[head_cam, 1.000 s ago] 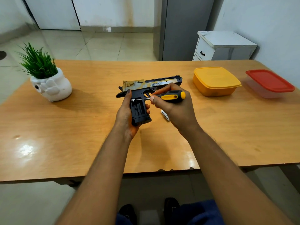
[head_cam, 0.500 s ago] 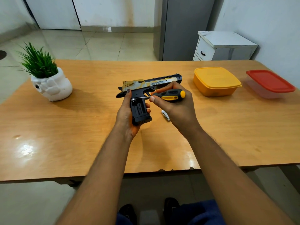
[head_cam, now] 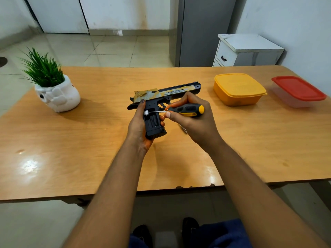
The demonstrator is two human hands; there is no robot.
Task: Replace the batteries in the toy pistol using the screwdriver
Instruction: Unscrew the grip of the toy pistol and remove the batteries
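Barely anything has shifted: the right hand (head_cam: 195, 120) keeps its fingers curled round the black-and-yellow screwdriver (head_cam: 186, 110), tip at the open grip compartment, likely prying out a battery. Steadying it, the left hand (head_cam: 138, 126) clasps the grip of the toy pistol (head_cam: 166, 94), held above the wooden table (head_cam: 107, 149) mid-surface. Beyond lie tiled floor and a white cabinet (head_cam: 247, 51).

The screwdriver (head_cam: 186, 110) tip has crept left — now at the toy pistol (head_cam: 161, 97) grip's top.
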